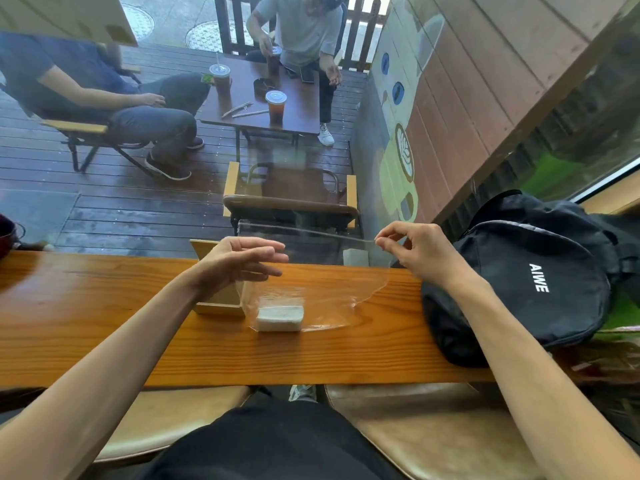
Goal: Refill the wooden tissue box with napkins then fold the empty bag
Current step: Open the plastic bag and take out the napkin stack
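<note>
Fingers [382, 241] of the right hand [420, 252] are pinched together on the top edge of a clear bag [322, 289], holding that edge taut and raised above the surface [104, 327]. Left of them, the left hand [239, 261] is spread, fingers extended and loosely apart, reaching toward the bag's mouth; whether it touches the plastic is hard to tell, since the film is nearly invisible there. Below and between the two hands, the bag's bottom rests on the surface with a small white stack of napkins [280, 318] lying inside it. Just under the left hand, touching the bag's left side, stands the wooden box [218, 303], its open top partly hidden by the wrist. Right of the pinching fingers, a black backpack [526, 282] sits on the surface's end, close against the right forearm. Beyond the hands, through glass, people sit at a low table [301, 109] with drinks on a wooden deck.
</note>
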